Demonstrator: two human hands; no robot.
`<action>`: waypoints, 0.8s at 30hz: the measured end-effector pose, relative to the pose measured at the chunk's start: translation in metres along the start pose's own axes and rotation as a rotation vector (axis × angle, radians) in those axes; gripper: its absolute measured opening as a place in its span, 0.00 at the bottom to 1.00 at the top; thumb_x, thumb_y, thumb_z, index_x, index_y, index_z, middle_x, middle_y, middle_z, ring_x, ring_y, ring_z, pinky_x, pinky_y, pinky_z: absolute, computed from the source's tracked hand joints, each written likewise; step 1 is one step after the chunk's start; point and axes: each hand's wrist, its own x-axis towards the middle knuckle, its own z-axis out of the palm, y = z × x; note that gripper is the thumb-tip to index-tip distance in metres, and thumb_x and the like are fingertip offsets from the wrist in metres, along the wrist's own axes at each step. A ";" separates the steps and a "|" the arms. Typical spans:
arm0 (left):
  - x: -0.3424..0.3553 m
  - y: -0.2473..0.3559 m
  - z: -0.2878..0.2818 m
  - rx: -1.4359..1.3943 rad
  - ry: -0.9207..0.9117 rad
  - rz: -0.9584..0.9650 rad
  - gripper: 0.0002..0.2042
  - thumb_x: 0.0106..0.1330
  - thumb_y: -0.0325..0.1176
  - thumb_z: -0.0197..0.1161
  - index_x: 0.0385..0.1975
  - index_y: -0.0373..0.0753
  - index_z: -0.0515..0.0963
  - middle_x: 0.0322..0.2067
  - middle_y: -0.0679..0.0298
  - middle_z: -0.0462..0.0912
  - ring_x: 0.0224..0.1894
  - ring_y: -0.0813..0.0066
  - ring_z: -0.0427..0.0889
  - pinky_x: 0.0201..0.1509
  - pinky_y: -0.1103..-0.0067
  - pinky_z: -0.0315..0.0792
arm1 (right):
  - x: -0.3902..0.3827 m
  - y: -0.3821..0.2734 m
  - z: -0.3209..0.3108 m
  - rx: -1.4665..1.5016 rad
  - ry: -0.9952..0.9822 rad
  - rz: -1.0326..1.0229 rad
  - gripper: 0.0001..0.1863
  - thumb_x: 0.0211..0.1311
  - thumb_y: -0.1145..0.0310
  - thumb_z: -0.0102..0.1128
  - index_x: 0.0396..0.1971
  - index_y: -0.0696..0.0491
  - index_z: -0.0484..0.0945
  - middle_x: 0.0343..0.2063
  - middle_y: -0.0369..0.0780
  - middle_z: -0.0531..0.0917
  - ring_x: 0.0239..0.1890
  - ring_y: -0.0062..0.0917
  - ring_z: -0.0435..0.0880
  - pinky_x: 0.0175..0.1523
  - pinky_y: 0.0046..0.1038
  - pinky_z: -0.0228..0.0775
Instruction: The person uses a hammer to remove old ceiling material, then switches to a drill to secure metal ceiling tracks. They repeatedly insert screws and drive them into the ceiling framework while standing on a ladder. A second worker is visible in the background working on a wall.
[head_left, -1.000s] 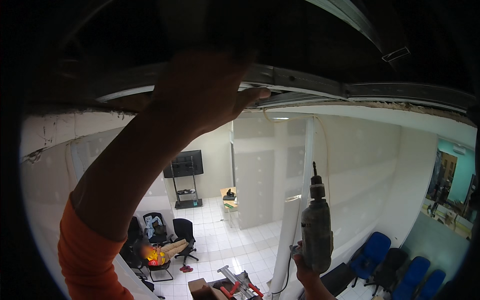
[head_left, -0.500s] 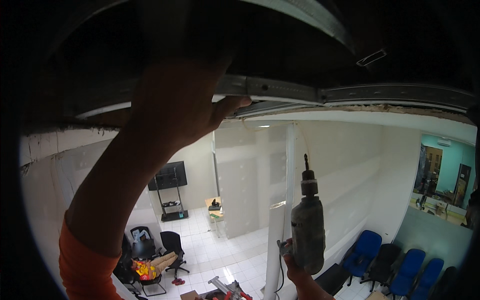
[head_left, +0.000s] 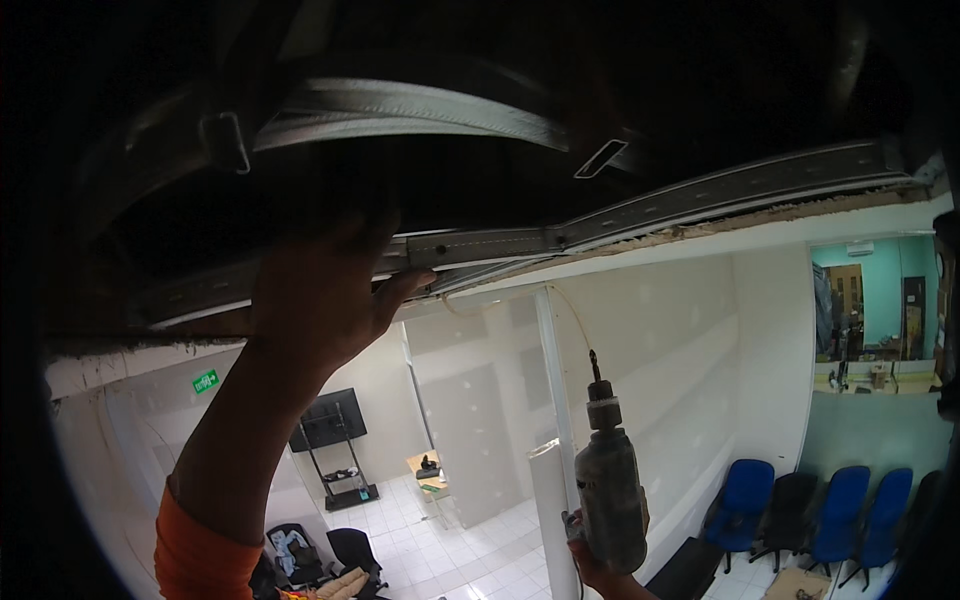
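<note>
Raised overhead, my left hand (head_left: 325, 295) grips a perforated metal ceiling channel (head_left: 490, 245). Its thumb lies along the channel's lower edge, while the other fingers fade into the dark above. My right hand (head_left: 598, 572) is wrapped round the handle of a dusty grey power drill (head_left: 610, 490), low and right of the channel. The drill points upward, and its bit (head_left: 596, 366) stands in the air below the channel, touching nothing. A thin cable hangs from the drill's handle.
A curved metal strip (head_left: 430, 105) crosses the dark ceiling opening. The ceiling board's rough edge (head_left: 740, 222) runs beside the channel. Far below are blue chairs (head_left: 748, 495), a screen on a stand (head_left: 330, 420), a small table (head_left: 432, 487) and a seated person's legs (head_left: 342, 585).
The view has tilted up and turned, so the channel and both hands sit lower in it. More of the ceiling opening shows. Both grips are unchanged.
</note>
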 end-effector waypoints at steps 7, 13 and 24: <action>0.008 -0.001 -0.013 -0.056 -0.112 -0.059 0.36 0.56 0.60 0.70 0.54 0.34 0.78 0.42 0.48 0.83 0.45 0.57 0.85 0.50 0.65 0.79 | 0.004 -0.029 -0.013 -0.102 0.052 -0.041 0.38 0.52 0.49 0.73 0.59 0.55 0.74 0.58 0.49 0.76 0.64 0.54 0.68 0.70 0.48 0.57; 0.048 0.026 -0.012 -1.770 0.134 -0.709 0.44 0.60 0.62 0.67 0.64 0.29 0.65 0.58 0.46 0.75 0.69 0.51 0.66 0.77 0.60 0.52 | 0.011 -0.056 -0.042 -0.343 0.111 -0.279 0.37 0.52 0.54 0.73 0.61 0.54 0.72 0.58 0.47 0.76 0.64 0.48 0.69 0.69 0.44 0.60; 0.107 0.053 0.014 -2.122 0.658 -0.475 0.15 0.67 0.28 0.64 0.52 0.37 0.73 0.46 0.56 0.83 0.54 0.67 0.80 0.64 0.68 0.72 | -0.001 -0.042 -0.064 -0.275 0.117 -0.144 0.39 0.53 0.55 0.73 0.63 0.53 0.68 0.59 0.48 0.75 0.64 0.49 0.69 0.69 0.44 0.60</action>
